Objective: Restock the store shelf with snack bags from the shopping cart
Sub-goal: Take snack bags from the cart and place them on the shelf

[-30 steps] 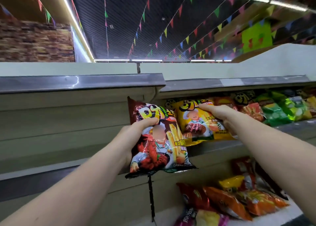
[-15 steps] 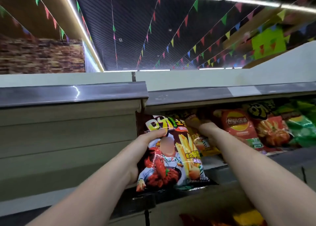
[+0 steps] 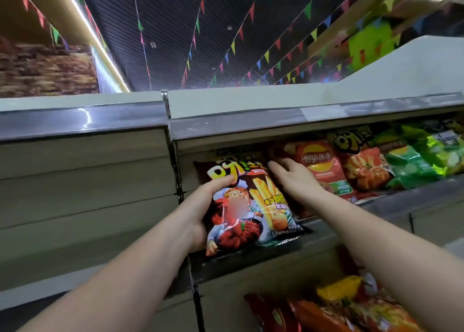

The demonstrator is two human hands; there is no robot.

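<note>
Fries bag (image 3: pixel 248 206) pinched by left hand (image 3: pixel 200 206) at shelf (image 3: pixel 251 259) edge; right hand (image 3: pixel 296 181) spread at 2 o'clock. Placement step judged; push inward needed.

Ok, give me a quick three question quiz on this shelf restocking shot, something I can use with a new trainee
1. True or false: the left hand grips the dark fries bag by its left edge.
2. Which bag stands right of the right hand on the upper shelf? A: the red Lay's bag. B: a blue bag. C: a white box.
3. Fill in: the green bags stand toward the shelf's ____ end.

Key: 1 true; 2 A; 3 right.
</note>
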